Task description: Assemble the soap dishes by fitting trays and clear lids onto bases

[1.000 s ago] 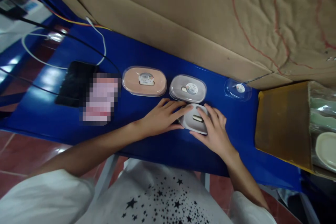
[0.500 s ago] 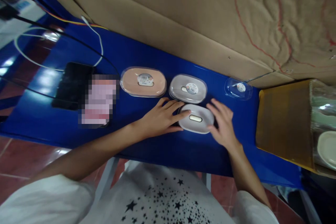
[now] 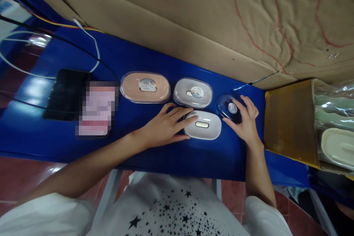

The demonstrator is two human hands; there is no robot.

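Note:
My left hand [image 3: 168, 125] brackets the left end of a light grey oval soap dish [image 3: 211, 127], its index finger lying over the rim. This dish has no cover on it, and a cream oval piece shows in its middle. To the right, a clear plastic lid [image 3: 225, 105] with a round sticker is between the thumb and fingers of my right hand [image 3: 246, 121]. It is tilted just above or on the table. Behind the uncovered dish sits a second grey soap dish [image 3: 182, 92] under a clear lid. A larger peach dish [image 3: 129, 86], also lidded and stickered, lies left of it.
A phone with a blurred screen [image 3: 96, 108] and a black flat object [image 3: 66, 94] lie at the left among cables. Cardboard [image 3: 166, 25] walls off the back of the blue table [image 3: 171, 158]. An open carton [image 3: 290, 121] with green and cream wrapped items stands at the right.
My right hand has left the uncovered dish's right side and taken hold of the clear lid, which has come leftward and nearer. My left hand stays at the dish. The view has shifted slightly.

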